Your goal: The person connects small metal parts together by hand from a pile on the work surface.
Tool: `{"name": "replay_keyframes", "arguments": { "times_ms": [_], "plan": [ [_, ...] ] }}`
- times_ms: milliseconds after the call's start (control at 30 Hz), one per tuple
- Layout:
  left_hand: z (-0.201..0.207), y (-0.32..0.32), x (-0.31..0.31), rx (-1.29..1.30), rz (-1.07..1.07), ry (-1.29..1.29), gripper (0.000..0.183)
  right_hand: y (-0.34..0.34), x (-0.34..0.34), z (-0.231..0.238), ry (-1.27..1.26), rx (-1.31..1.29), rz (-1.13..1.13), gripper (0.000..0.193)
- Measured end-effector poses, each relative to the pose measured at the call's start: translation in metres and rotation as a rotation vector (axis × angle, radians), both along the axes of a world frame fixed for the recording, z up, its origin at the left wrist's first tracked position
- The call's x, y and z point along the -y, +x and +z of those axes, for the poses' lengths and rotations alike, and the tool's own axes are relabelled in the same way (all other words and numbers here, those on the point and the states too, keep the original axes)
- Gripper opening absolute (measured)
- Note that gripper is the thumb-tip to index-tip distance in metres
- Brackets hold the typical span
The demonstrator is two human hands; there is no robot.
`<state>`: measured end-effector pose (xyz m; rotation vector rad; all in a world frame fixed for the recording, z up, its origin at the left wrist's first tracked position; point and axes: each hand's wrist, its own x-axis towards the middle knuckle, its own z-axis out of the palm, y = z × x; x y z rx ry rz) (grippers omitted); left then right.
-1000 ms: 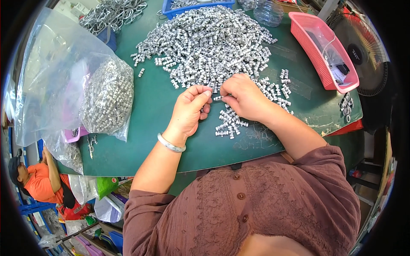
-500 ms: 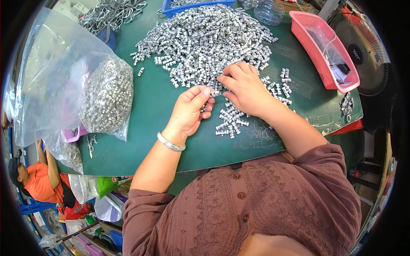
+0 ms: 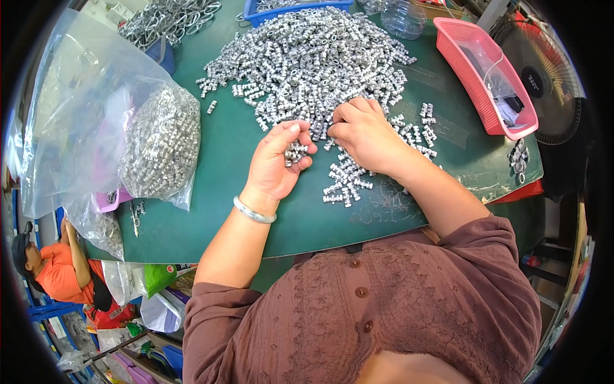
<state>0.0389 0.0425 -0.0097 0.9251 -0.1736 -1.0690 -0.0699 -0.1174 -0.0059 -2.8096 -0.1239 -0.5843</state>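
Several small silvery metal fittings (image 3: pixel 295 153) lie in the curled palm of my left hand (image 3: pixel 270 168), its fingers bent round them and the thumb raised. My right hand (image 3: pixel 371 139) is at the near edge of a large heap of similar fittings (image 3: pixel 313 64), its fingers pressed together. Whatever sits between those fingertips is too small and hidden to make out. A loose scatter of fittings (image 3: pixel 346 179) lies on the green table below my right hand, and more lie beside its wrist.
On the left stands a clear plastic bag (image 3: pixel 163 144) filled with small metal parts. A pink basket (image 3: pixel 470 77) and a fan (image 3: pixel 537 80) are at the right. A blue tray (image 3: pixel 297 8) is behind the heap. Beyond the table's left edge is a person in orange (image 3: pixel 64 272).
My left hand has drawn slightly left and opened its pinch, so the fittings in its palm now show. My right hand's fingers have closed together at the heap's edge.
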Motion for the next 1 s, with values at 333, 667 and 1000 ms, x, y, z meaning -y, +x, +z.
{"name": "replay_keyframes", "arguments": {
  "times_ms": [333, 667, 1000],
  "plan": [
    [0.0039, -0.0045, 0.0021, 0.073, -0.046, 0.106, 0.012, 0.0005, 0.0006, -0.0006, 0.048, -0.05, 0.013, 0.007],
    [0.0021, -0.0051, 0.0022, 0.101, -0.05, 0.119, 0.011, -0.0004, 0.0009, 0.0008, 0.132, -0.046, 0.02, 0.007],
    [0.0034, -0.0098, 0.0042, 0.162, -0.088, 0.185, 0.009, -0.0028, -0.0004, 0.0065, 0.256, 0.081, 0.084, 0.012]
  ]
}}
